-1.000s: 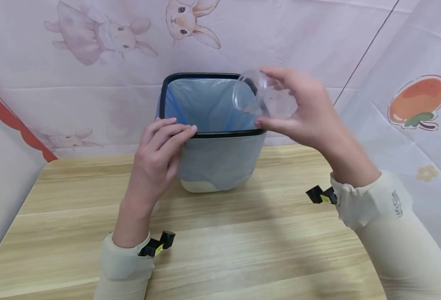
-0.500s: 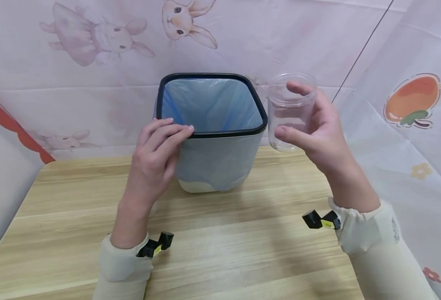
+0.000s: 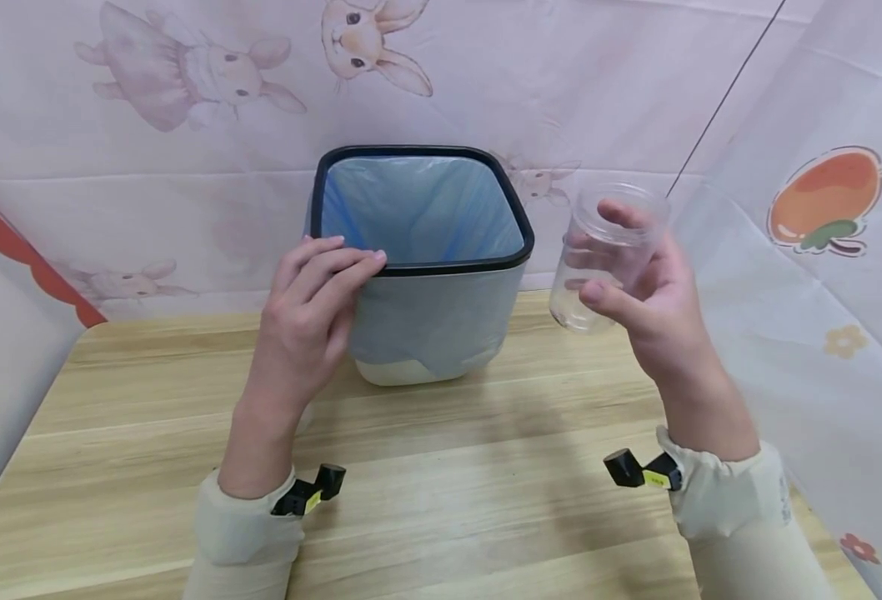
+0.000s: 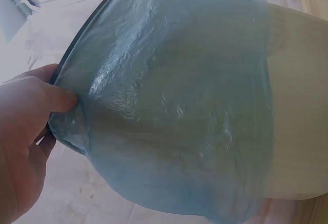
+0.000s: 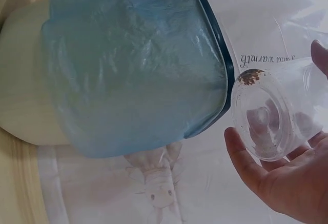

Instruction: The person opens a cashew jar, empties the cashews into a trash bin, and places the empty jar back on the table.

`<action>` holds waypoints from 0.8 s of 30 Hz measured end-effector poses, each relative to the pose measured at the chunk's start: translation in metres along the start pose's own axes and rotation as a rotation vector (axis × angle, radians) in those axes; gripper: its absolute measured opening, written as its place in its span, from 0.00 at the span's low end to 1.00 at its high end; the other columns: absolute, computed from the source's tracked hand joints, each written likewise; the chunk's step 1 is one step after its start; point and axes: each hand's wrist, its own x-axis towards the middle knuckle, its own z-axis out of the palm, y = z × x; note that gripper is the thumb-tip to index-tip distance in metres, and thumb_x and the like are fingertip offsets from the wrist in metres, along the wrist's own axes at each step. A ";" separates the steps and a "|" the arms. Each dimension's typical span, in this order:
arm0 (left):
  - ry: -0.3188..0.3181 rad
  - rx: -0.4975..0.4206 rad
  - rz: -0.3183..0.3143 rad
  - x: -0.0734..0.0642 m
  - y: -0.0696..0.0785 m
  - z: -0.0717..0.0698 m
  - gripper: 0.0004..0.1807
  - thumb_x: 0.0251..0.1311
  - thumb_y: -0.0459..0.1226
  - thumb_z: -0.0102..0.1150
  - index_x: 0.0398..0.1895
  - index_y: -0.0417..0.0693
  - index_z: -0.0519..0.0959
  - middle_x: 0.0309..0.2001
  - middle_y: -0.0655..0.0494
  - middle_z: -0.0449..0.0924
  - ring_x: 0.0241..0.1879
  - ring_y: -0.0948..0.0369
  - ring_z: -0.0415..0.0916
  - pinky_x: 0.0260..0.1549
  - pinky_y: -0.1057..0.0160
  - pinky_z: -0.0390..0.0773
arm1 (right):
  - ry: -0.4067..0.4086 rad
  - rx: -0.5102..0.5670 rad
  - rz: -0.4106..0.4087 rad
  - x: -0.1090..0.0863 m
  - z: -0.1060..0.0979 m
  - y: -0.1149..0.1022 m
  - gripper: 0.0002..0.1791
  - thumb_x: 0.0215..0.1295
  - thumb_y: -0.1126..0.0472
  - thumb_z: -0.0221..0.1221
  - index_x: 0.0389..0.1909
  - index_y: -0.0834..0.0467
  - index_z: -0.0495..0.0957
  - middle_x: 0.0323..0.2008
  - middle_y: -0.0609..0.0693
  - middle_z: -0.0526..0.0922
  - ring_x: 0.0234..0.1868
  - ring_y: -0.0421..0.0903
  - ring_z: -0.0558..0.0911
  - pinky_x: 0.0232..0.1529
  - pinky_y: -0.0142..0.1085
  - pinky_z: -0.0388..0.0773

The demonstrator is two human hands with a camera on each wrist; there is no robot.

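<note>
A trash bin (image 3: 392, 373) with a black rim (image 3: 448, 267) and a translucent blue bag (image 4: 179, 80) folded over its outside stands upright on the table. My left hand (image 3: 306, 308) grips the near left corner of that rim, its thumb against the bag outside, as the left wrist view shows. To the right of the bin, my right hand (image 3: 669, 308) holds a clear plastic cup (image 3: 579, 287) above the table, mouth up and slightly tilted. A patch of brown residue (image 5: 251, 76) sits at the cup's base in the right wrist view.
The light wooden table (image 3: 441, 508) runs up to a pale wall covering (image 3: 208, 225) printed with rabbits, right behind the bin. Another printed sheet (image 3: 786, 308) borders the right side. Each sleeve carries a small black camera.
My right hand has moved the cup from over the bin's right side out to the right and lower, turning it from tipped sideways to nearly upright. The left hand stays on the rim.
</note>
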 end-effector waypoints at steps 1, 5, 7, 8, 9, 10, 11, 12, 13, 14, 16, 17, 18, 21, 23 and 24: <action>-0.001 -0.001 0.000 0.000 0.000 0.000 0.20 0.67 0.23 0.54 0.58 0.46 0.82 0.52 0.46 0.83 0.62 0.44 0.71 0.68 0.44 0.64 | 0.001 -0.001 0.001 -0.002 -0.001 0.002 0.38 0.54 0.79 0.63 0.68 0.59 0.67 0.52 0.61 0.80 0.54 0.55 0.80 0.49 0.41 0.83; -0.006 -0.001 -0.005 0.000 0.000 0.000 0.20 0.67 0.23 0.54 0.58 0.46 0.82 0.52 0.46 0.82 0.62 0.44 0.70 0.68 0.45 0.63 | -0.003 0.004 0.008 -0.012 -0.005 0.008 0.39 0.54 0.79 0.62 0.69 0.60 0.65 0.53 0.60 0.79 0.55 0.56 0.79 0.49 0.41 0.83; -0.008 0.000 -0.009 0.000 0.000 0.000 0.20 0.66 0.23 0.54 0.58 0.47 0.82 0.52 0.46 0.82 0.63 0.45 0.70 0.69 0.45 0.63 | -0.008 0.006 0.015 -0.016 -0.006 0.011 0.39 0.54 0.79 0.63 0.69 0.60 0.65 0.53 0.60 0.78 0.55 0.55 0.79 0.49 0.42 0.84; -0.010 0.001 -0.011 0.000 0.000 0.001 0.20 0.66 0.23 0.55 0.58 0.47 0.82 0.52 0.46 0.82 0.63 0.45 0.70 0.69 0.45 0.63 | -0.009 0.007 0.019 -0.018 -0.007 0.013 0.39 0.55 0.79 0.63 0.69 0.60 0.65 0.53 0.59 0.78 0.55 0.55 0.79 0.49 0.42 0.83; -0.012 0.001 -0.014 -0.001 0.000 0.001 0.20 0.66 0.24 0.55 0.58 0.47 0.82 0.52 0.46 0.82 0.63 0.45 0.70 0.69 0.45 0.63 | -0.010 0.009 0.025 -0.020 -0.007 0.014 0.39 0.55 0.78 0.63 0.69 0.60 0.64 0.53 0.59 0.78 0.55 0.54 0.79 0.50 0.42 0.83; -0.015 0.002 -0.016 -0.001 0.000 0.001 0.20 0.66 0.24 0.55 0.58 0.47 0.82 0.52 0.46 0.82 0.63 0.45 0.70 0.69 0.46 0.62 | -0.010 0.012 0.032 -0.022 -0.007 0.016 0.39 0.55 0.78 0.64 0.70 0.60 0.64 0.53 0.59 0.79 0.55 0.54 0.79 0.50 0.42 0.83; -0.016 0.003 -0.017 -0.001 0.000 0.001 0.20 0.66 0.24 0.55 0.58 0.47 0.82 0.52 0.46 0.82 0.63 0.45 0.70 0.69 0.46 0.63 | -0.011 0.015 0.039 -0.024 -0.008 0.018 0.39 0.55 0.77 0.64 0.70 0.60 0.64 0.53 0.58 0.79 0.56 0.53 0.79 0.51 0.43 0.83; -0.019 0.004 -0.018 -0.001 0.000 0.001 0.20 0.66 0.24 0.56 0.58 0.47 0.82 0.52 0.46 0.82 0.63 0.45 0.70 0.69 0.46 0.62 | -0.011 0.017 0.045 -0.026 -0.008 0.020 0.39 0.56 0.77 0.64 0.70 0.60 0.64 0.53 0.58 0.79 0.56 0.53 0.79 0.51 0.43 0.83; -0.020 0.004 -0.019 -0.001 0.000 0.001 0.20 0.66 0.24 0.56 0.58 0.47 0.82 0.52 0.46 0.82 0.63 0.45 0.70 0.69 0.46 0.62 | -0.011 0.020 0.051 -0.027 -0.008 0.022 0.39 0.56 0.77 0.64 0.70 0.60 0.64 0.53 0.58 0.79 0.56 0.53 0.79 0.51 0.43 0.83; -0.020 0.003 -0.019 -0.001 0.000 0.001 0.20 0.66 0.24 0.56 0.58 0.47 0.82 0.52 0.46 0.82 0.63 0.45 0.70 0.69 0.46 0.63 | -0.014 0.019 0.056 -0.029 -0.008 0.024 0.39 0.56 0.77 0.64 0.70 0.60 0.64 0.54 0.58 0.79 0.56 0.53 0.79 0.52 0.43 0.83; -0.018 0.004 -0.019 -0.001 0.000 0.001 0.21 0.66 0.24 0.56 0.58 0.47 0.82 0.52 0.46 0.82 0.63 0.45 0.70 0.69 0.46 0.63 | -0.020 0.015 0.067 -0.032 -0.008 0.028 0.39 0.56 0.77 0.64 0.70 0.60 0.64 0.54 0.58 0.78 0.56 0.53 0.79 0.52 0.43 0.82; -0.017 0.004 -0.019 -0.001 0.000 0.001 0.21 0.66 0.24 0.56 0.58 0.47 0.82 0.52 0.46 0.82 0.63 0.45 0.70 0.69 0.46 0.63 | -0.024 0.012 0.073 -0.034 -0.008 0.030 0.39 0.56 0.77 0.64 0.69 0.59 0.64 0.54 0.57 0.78 0.57 0.53 0.79 0.53 0.43 0.82; -0.015 0.004 -0.019 -0.001 0.000 0.001 0.21 0.66 0.24 0.56 0.58 0.47 0.82 0.52 0.46 0.82 0.63 0.45 0.70 0.69 0.46 0.63 | -0.030 0.009 0.079 -0.036 -0.009 0.031 0.39 0.57 0.77 0.64 0.69 0.59 0.64 0.55 0.57 0.78 0.57 0.53 0.79 0.53 0.43 0.82; -0.011 0.005 -0.018 -0.001 0.000 0.001 0.21 0.66 0.23 0.56 0.58 0.47 0.82 0.52 0.46 0.82 0.63 0.44 0.70 0.69 0.46 0.63 | -0.049 0.002 0.096 -0.041 -0.010 0.037 0.38 0.57 0.77 0.63 0.69 0.58 0.64 0.56 0.57 0.78 0.57 0.52 0.79 0.53 0.42 0.82; -0.009 0.002 -0.018 0.000 0.000 0.001 0.21 0.66 0.23 0.55 0.58 0.47 0.82 0.52 0.46 0.82 0.63 0.44 0.70 0.69 0.46 0.63 | -0.060 0.001 0.106 -0.044 -0.010 0.040 0.37 0.58 0.77 0.63 0.68 0.59 0.64 0.57 0.57 0.78 0.58 0.51 0.78 0.53 0.42 0.82; -0.008 0.001 -0.017 0.000 0.000 0.001 0.21 0.66 0.23 0.55 0.58 0.47 0.82 0.52 0.46 0.82 0.63 0.44 0.70 0.69 0.46 0.63 | -0.065 0.004 0.109 -0.045 -0.011 0.042 0.37 0.58 0.78 0.63 0.68 0.59 0.64 0.57 0.57 0.78 0.59 0.51 0.78 0.54 0.42 0.82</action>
